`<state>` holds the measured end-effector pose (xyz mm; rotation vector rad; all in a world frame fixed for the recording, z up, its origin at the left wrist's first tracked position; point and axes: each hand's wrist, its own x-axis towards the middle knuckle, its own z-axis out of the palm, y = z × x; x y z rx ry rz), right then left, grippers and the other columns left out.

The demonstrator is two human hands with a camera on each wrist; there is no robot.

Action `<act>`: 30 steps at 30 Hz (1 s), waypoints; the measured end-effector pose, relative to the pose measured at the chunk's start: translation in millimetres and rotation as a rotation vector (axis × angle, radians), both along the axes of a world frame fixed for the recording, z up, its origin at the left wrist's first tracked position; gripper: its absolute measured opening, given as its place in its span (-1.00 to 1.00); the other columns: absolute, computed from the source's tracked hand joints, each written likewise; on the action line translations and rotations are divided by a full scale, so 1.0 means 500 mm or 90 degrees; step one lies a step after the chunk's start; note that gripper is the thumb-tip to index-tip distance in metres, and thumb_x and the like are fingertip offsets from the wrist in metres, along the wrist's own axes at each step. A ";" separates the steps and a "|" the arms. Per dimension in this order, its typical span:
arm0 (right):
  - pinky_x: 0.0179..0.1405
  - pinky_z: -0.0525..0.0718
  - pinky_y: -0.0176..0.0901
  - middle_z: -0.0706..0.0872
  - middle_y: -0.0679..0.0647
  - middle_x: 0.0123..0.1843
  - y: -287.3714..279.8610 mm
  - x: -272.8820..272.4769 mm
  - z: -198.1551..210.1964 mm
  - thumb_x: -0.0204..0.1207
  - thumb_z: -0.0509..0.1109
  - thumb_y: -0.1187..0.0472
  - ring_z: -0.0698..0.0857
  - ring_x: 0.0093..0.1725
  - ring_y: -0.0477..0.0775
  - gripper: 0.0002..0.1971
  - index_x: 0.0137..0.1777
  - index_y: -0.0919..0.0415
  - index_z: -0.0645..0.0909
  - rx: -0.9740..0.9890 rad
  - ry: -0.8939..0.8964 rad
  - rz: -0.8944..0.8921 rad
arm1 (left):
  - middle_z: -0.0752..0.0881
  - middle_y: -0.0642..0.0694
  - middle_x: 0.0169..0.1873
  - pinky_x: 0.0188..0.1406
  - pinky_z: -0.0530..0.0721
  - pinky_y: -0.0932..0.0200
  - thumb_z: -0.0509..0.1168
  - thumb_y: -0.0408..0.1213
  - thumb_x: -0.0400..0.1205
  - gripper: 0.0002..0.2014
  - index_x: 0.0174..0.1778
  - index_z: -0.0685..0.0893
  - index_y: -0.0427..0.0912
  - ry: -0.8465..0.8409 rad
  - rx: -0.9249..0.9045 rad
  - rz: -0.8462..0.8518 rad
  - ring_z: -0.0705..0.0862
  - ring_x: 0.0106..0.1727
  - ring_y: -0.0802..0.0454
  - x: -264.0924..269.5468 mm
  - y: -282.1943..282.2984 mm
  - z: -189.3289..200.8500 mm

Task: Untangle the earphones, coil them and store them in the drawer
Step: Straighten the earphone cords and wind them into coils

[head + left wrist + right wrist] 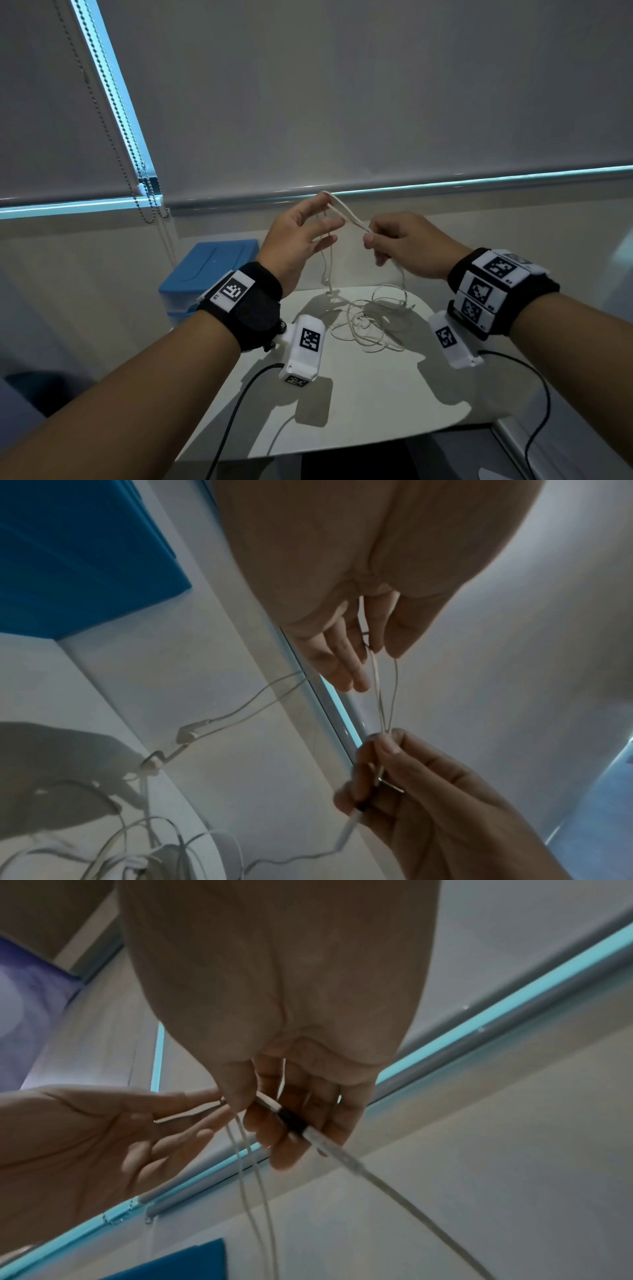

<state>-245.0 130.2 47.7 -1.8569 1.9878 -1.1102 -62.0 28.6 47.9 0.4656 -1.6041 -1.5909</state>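
Note:
White earphones (346,212) stretch between both raised hands above the small white table (359,404). My left hand (329,209) pinches a loop of the cable between thumb and index finger, with the other fingers straight (346,674). My right hand (371,240) pinches the loop's two strands at its thumb tip and curls its fingers (274,1137) round a stiff white-and-dark piece of the cable (291,1121). The rest of the cable lies in a loose tangle (366,325) on the table. Two earbuds (188,731) hang on strands below my left hand. The blue drawer unit (209,270) stands at the table's far left.
A lowered roller blind fills the background, and its bead chain (137,171) hangs at the left by the drawer unit. Black leads (233,411) from the wrist cameras trail over the table's near edge (342,442). A pale sill runs behind the table.

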 end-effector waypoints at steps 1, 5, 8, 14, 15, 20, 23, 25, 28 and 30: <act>-0.19 0.64 -0.03 0.72 -0.04 -0.35 0.001 -0.004 0.009 0.73 0.34 0.06 0.71 -0.32 -0.03 -0.77 -0.14 0.09 0.70 0.001 0.023 -0.009 | 0.66 -0.07 0.44 0.36 0.72 -0.03 0.46 -0.45 0.62 -0.48 0.52 0.60 -0.13 -0.007 0.000 0.002 0.73 0.37 -0.04 0.001 -0.002 0.000; -0.30 0.42 -0.09 0.49 -0.06 -0.38 -0.001 -0.009 0.057 0.68 0.40 0.14 0.45 -0.38 -0.02 -0.87 -0.12 0.02 0.65 -0.059 0.075 -0.064 | 0.65 -0.06 0.41 0.33 0.73 -0.03 0.42 -0.46 0.64 -0.45 0.57 0.55 -0.13 -0.041 -0.009 -0.003 0.75 0.33 -0.08 0.005 -0.001 0.000; -0.33 0.44 -0.16 0.50 -0.09 -0.38 -0.003 -0.007 0.104 0.55 0.44 0.32 0.47 -0.38 -0.08 -0.86 -0.02 0.05 0.70 -0.113 0.091 -0.098 | 0.72 -0.12 0.28 0.20 0.79 0.01 0.37 -0.46 0.68 -0.55 0.50 0.59 -0.14 -0.090 -0.023 0.024 0.81 0.20 -0.10 0.012 0.000 -0.002; -0.40 0.39 -0.43 0.59 -0.16 -0.38 0.000 0.034 0.161 0.63 0.48 0.15 0.55 -0.39 -0.23 -0.92 -0.11 0.05 0.76 -0.047 0.245 -0.009 | 0.68 0.01 0.18 0.13 0.66 0.19 0.45 -0.19 0.66 -0.64 0.37 0.62 -0.01 -0.211 -0.300 0.129 0.67 0.16 0.10 0.014 0.012 0.010; -0.40 0.39 -0.44 0.60 -0.15 -0.37 -0.002 0.042 0.161 0.62 0.48 0.13 0.56 -0.39 -0.24 -0.92 -0.11 0.06 0.75 -0.034 0.266 0.008 | 0.69 0.02 0.23 0.20 0.65 0.20 0.43 -0.20 0.67 -0.63 0.40 0.62 -0.03 -0.207 -0.308 0.096 0.67 0.23 0.12 0.010 0.016 0.018; -0.41 0.35 -0.36 0.54 -0.09 -0.45 -0.009 0.063 0.162 0.61 0.49 0.13 0.50 -0.44 -0.19 -0.91 -0.08 0.11 0.76 -0.062 0.300 0.044 | 0.63 -0.15 -0.31 0.02 0.70 0.13 0.16 -0.32 0.81 -0.78 0.21 0.66 -0.32 -0.095 -0.121 -0.092 0.66 -0.25 -0.01 0.006 0.035 0.040; -0.41 0.34 -0.40 0.50 -0.11 -0.46 -0.010 0.056 0.167 0.63 0.47 0.13 0.48 -0.45 -0.16 -0.90 -0.12 0.09 0.73 -0.114 0.283 0.018 | 0.37 -0.01 -0.44 -0.12 0.68 0.13 0.08 -0.19 0.86 -0.67 0.08 0.70 -0.31 -0.092 -0.098 -0.041 0.42 -0.43 0.09 0.013 0.027 0.032; -0.40 0.33 -0.47 0.52 -0.14 -0.44 -0.011 0.043 0.170 0.63 0.46 0.15 0.50 -0.42 -0.22 -0.90 -0.12 0.10 0.72 -0.168 0.261 -0.031 | 0.30 0.05 -0.47 -0.23 0.58 0.20 0.07 -0.18 0.87 -0.67 -0.06 0.66 -0.23 -0.109 -0.107 -0.009 0.32 -0.47 0.11 0.019 0.023 0.028; -0.39 0.33 -0.50 0.51 -0.15 -0.43 -0.014 0.022 0.169 0.64 0.44 0.18 0.48 -0.42 -0.22 -0.89 -0.13 0.14 0.70 -0.234 0.216 -0.094 | 0.26 0.05 -0.48 -0.30 0.50 0.20 0.08 -0.21 0.86 -0.68 -0.14 0.62 -0.19 -0.106 -0.088 -0.009 0.26 -0.48 0.11 0.027 0.018 0.029; -0.36 0.34 -0.53 0.50 -0.16 -0.44 -0.017 0.012 0.165 0.64 0.44 0.19 0.49 -0.42 -0.24 -0.89 -0.14 0.14 0.68 -0.271 0.193 -0.122 | 0.24 0.02 -0.46 -0.31 0.48 0.19 0.08 -0.23 0.86 -0.69 -0.16 0.61 -0.18 -0.099 -0.075 -0.025 0.23 -0.48 0.10 0.031 0.017 0.032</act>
